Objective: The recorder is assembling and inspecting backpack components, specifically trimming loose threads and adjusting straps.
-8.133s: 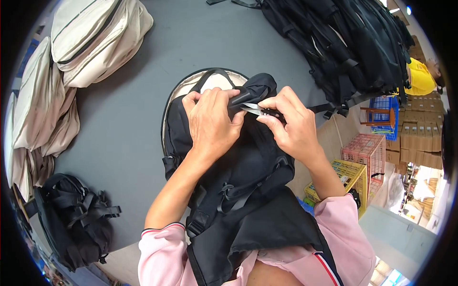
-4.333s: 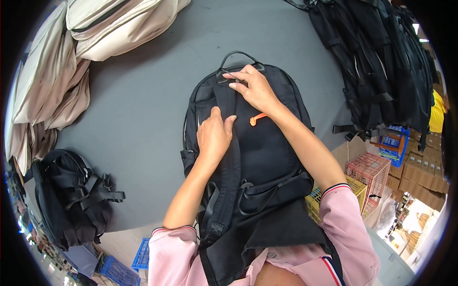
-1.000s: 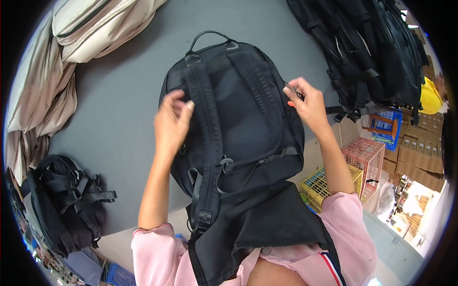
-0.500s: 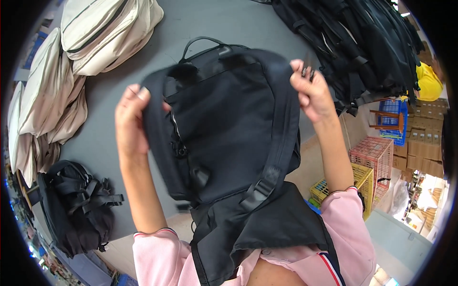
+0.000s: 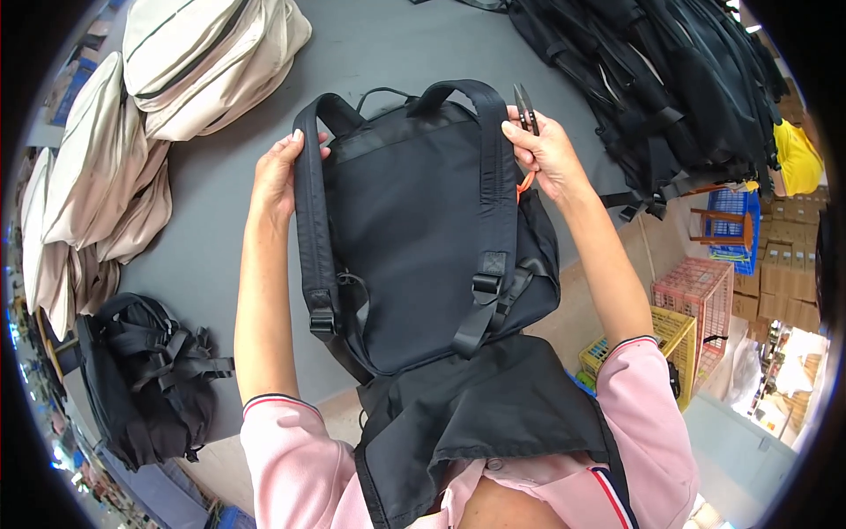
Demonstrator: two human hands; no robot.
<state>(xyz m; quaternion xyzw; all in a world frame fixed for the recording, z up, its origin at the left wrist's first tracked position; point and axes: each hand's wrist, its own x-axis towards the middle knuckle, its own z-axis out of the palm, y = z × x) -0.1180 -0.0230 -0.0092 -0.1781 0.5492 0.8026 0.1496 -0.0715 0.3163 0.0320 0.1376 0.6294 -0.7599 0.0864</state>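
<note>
A black backpack (image 5: 414, 212) lies in front of me on the grey table, its back panel and both shoulder straps facing up. My left hand (image 5: 280, 172) is closed round the upper part of the left shoulder strap (image 5: 312, 212). At the other side, my right hand (image 5: 545, 152) holds small dark thread snips (image 5: 525, 110), blades pointing away from me. An orange loop (image 5: 526, 183) hangs by that hand. Its thumb and fingers are beside the right shoulder strap (image 5: 498, 176); whether they grip the strap too, I cannot tell. Buckles and webbing show at the straps' lower ends.
Cream bags (image 5: 106, 159) are piled along the left of the grey table (image 5: 397, 48). Another black backpack (image 5: 145, 379) lies at the near left. Black backpacks (image 5: 652, 88) are heaped at the far right. Plastic crates (image 5: 692, 295) stand beyond the table's right edge.
Both hands have come closer together, the right moving left and the left moving right. The shoulder straps now stand upright and apart, and the backpack's panel is seen more clearly.
</note>
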